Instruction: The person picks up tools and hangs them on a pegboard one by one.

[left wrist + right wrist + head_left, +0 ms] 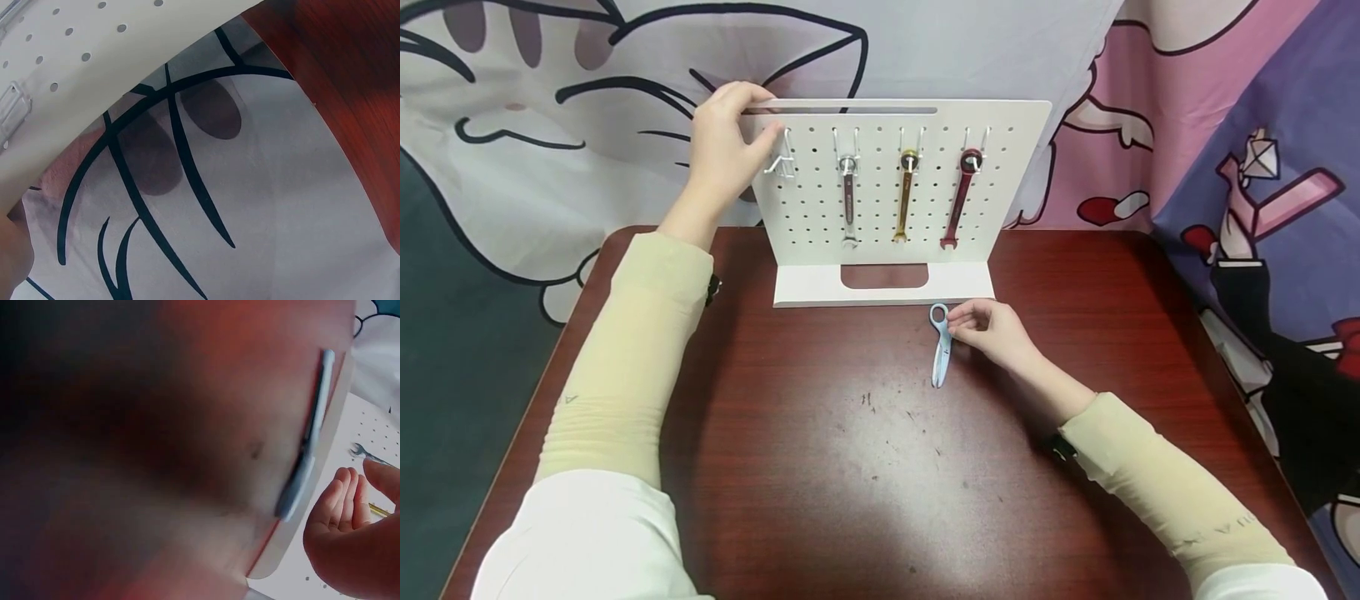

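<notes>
My left hand [727,137] grips the top left corner of a white pegboard [880,192], thumb in front and fingers over the top edge. Its white base stands on the table. In the left wrist view only a bit of that hand [14,256] shows, beside the board. Light blue scissors [941,350] lie on the table before the base, one loop toward the board and blades toward me. Beside the handle is my right hand [992,332], fingertips right at it. In the right wrist view, the scissors [306,444] show apart from the loosely bent fingers [340,500].
On pegboard hooks hang a silver wrench [848,200], a gold wrench [906,196] and a red wrench [961,198]. An unloaded hook [784,158] sits at the board's left. Behind the dark red table [820,467] hangs a cartoon-printed cloth [985,50].
</notes>
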The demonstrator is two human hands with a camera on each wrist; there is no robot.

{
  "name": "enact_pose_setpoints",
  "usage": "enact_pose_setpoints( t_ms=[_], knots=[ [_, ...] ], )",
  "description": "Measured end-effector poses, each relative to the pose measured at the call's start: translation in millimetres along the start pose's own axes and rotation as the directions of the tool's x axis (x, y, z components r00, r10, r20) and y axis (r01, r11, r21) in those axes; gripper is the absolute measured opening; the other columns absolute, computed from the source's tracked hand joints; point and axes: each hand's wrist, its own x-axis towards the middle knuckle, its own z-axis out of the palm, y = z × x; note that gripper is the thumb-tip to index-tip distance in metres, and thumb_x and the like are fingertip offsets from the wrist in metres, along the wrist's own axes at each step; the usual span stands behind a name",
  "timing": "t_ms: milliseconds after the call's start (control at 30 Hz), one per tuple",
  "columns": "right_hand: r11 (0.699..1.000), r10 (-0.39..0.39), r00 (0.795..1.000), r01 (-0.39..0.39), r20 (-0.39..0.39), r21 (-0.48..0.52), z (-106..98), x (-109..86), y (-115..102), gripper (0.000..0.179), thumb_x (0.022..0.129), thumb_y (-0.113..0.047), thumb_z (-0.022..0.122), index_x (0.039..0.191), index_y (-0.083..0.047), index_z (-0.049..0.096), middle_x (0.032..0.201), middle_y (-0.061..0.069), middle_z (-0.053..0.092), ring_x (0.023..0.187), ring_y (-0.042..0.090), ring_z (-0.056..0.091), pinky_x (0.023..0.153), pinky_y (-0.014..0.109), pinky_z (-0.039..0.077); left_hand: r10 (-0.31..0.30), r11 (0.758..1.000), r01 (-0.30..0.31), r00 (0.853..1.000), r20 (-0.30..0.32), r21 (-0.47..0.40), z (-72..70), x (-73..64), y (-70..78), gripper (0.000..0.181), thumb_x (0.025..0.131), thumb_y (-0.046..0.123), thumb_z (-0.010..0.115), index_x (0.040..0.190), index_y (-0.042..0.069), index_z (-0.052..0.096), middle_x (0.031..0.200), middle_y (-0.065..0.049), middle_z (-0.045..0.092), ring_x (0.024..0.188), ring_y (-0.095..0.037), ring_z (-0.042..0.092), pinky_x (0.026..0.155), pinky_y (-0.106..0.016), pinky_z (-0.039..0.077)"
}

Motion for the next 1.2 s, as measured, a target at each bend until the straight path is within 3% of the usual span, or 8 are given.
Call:
enact_pose_setpoints(
  t_ms=[333,600,800,1000,1200],
  knots=[
    [0.995,0.032,0.999,-0.032,0.008,-0.096,0,-13.1,19,0.022,0.088,0.004,0.076,0.109,0.012,0.073,0.098,0.027,0.078,0.075,-0.003,0.066,0.068,0.012,0.051,0.009,1.0,-0.009,1.0,0.001,-0.01,1.3,2.5,1.6,0.025,0.099,0.01,0.072,0.121,-0.002,0.073,0.129,-0.016,0.074,0.127,-0.029,0.066,0.114,-0.029,0.045],
    [0.985,0.077,0.996,-0.084,-0.046,-0.154,4,-13.9,20,0.024,0.087,-0.004,0.082,0.106,0.009,0.077,0.095,0.024,0.08,0.072,-0.007,0.067,0.069,0.009,0.052,0.021,1.0,-0.021,1.0,-0.003,-0.008,2.1,4.7,2.0,0.026,0.099,0.01,0.073,0.121,-0.003,0.073,0.128,-0.017,0.074,0.128,-0.029,0.065,0.114,-0.029,0.045],
    [0.956,0.091,0.991,-0.114,-0.093,-0.269,8,-13.5,17,0.029,0.084,-0.016,0.088,0.103,0.004,0.079,0.093,0.018,0.082,0.073,-0.002,0.07,0.071,0.011,0.052,0.025,1.0,-0.025,1.0,0.001,-0.01,2.8,4.3,1.5,0.025,0.098,0.01,0.072,0.12,-0.003,0.073,0.128,-0.017,0.074,0.127,-0.029,0.065,0.114,-0.029,0.045],
    [0.919,0.097,0.988,-0.134,-0.118,-0.371,14,-14.6,14,0.033,0.08,-0.028,0.092,0.099,-0.004,0.08,0.088,0.008,0.081,0.073,0.002,0.07,0.077,0.024,0.053,0.015,1.0,-0.016,1.0,-0.007,-0.013,2.3,2.5,0.7,0.025,0.098,0.01,0.073,0.12,-0.002,0.073,0.127,-0.016,0.074,0.127,-0.028,0.065,0.114,-0.029,0.045],
    [0.898,0.082,0.991,-0.121,-0.109,-0.423,17,-14.6,12,0.035,0.077,-0.028,0.094,0.1,-0.006,0.078,0.087,0.005,0.079,0.077,0.011,0.071,0.077,0.029,0.051,0.008,1.0,-0.008,1.0,-0.012,-0.018,1.4,0.3,-0.5,0.025,0.098,0.009,0.072,0.12,-0.003,0.073,0.127,-0.017,0.074,0.126,-0.029,0.066,0.112,-0.029,0.046]
  ],
)
